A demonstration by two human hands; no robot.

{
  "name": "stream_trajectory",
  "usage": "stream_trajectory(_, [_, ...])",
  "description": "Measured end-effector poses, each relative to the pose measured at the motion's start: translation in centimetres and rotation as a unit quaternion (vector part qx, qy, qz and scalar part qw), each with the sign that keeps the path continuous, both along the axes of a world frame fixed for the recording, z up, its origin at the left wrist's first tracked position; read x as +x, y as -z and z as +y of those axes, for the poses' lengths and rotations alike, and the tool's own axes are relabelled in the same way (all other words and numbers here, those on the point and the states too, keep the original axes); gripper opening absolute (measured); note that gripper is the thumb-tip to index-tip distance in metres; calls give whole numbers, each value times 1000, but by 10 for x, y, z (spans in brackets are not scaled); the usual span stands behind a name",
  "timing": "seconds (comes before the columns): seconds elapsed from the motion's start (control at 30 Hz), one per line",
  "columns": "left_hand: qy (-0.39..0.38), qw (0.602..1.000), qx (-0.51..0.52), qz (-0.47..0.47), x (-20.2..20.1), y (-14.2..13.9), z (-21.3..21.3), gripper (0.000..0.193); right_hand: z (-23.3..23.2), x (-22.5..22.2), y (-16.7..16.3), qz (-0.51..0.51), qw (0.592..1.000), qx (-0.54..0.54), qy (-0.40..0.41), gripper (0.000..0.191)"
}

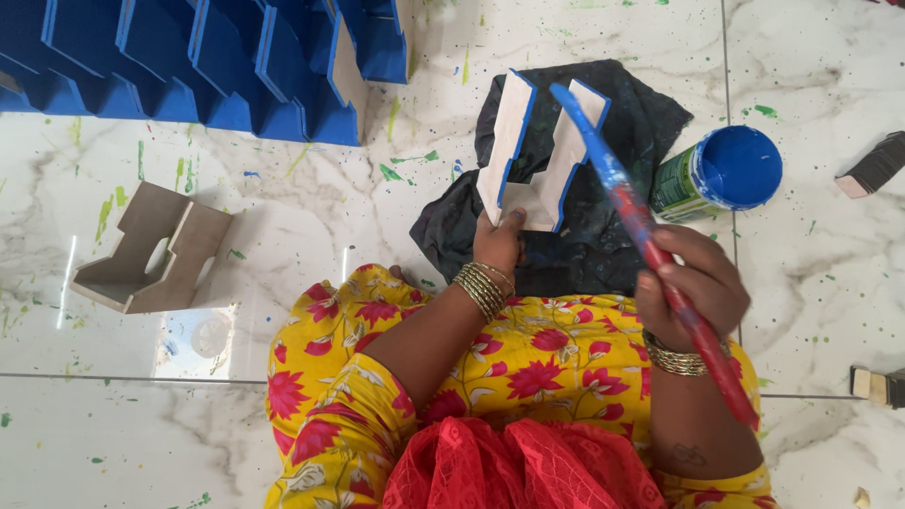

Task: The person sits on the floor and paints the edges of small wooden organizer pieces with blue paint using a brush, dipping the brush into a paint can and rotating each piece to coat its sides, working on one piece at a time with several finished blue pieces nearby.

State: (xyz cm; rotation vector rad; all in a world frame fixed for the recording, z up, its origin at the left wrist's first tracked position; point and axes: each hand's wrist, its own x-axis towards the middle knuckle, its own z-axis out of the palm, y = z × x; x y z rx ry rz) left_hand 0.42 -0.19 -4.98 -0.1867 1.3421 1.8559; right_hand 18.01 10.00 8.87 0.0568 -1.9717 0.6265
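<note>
Blue paint edges the notched wooden piece (533, 155), whose broad faces are bare pale wood; the left hand (498, 243) grips it by its lower end, fingers closed round it, and holds it up over a dark paint-stained cloth (641, 132) spread on the marble floor (283, 207). The piece's long axis runs away from the person, tilted a little to the right, so it lies straight ahead of the left hand and up and to the left of the right hand (693, 283). That hand is closed round the red, blue-smeared handle of a paintbrush (641, 231), which slants from lower right to upper left, its blue bristle end beside the top right arm of the piece; whether the bristles touch the wood I cannot tell from this angle. An open can of blue paint (721, 174) stands just right of the cloth, near the brush hand, with nothing between them. Well apart to the left lies an unpainted wooden piece (151, 250) of the same shape, and beyond it, at the top left, a row of blue-painted pieces (189, 57) stands close together. Small wood blocks (872, 165) lie at the right edge, clear of both hands.
</note>
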Motion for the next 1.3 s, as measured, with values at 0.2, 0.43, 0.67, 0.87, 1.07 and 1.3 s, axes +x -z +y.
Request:
stream_trajectory(0.2, [-7,1000,4,-4,0,1,0,32,-9,-14,-11,-69,997,45,-1,18])
stream_trajectory(0.43, [-12,1000,10,-7,-2,-1,2,28,-15,-16,-27,-84,996,30,-29,18])
stream_trajectory(0.67, [-19,1000,17,-2,-6,-11,1,25,-22,-14,-42,-110,992,40,-44,19])
stream_trajectory(0.87, [-29,999,1,13,-5,-20,2,24,-27,-14,-59,-120,990,44,-65,20])
stream_trajectory(1.07, [-37,999,6,6,-10,-43,0,22,-31,34,-97,-90,993,60,-45,19])
stream_trajectory(1.3, [-45,998,-18,-34,-22,-59,-10,17,13,140,-66,217,965,95,113,37])
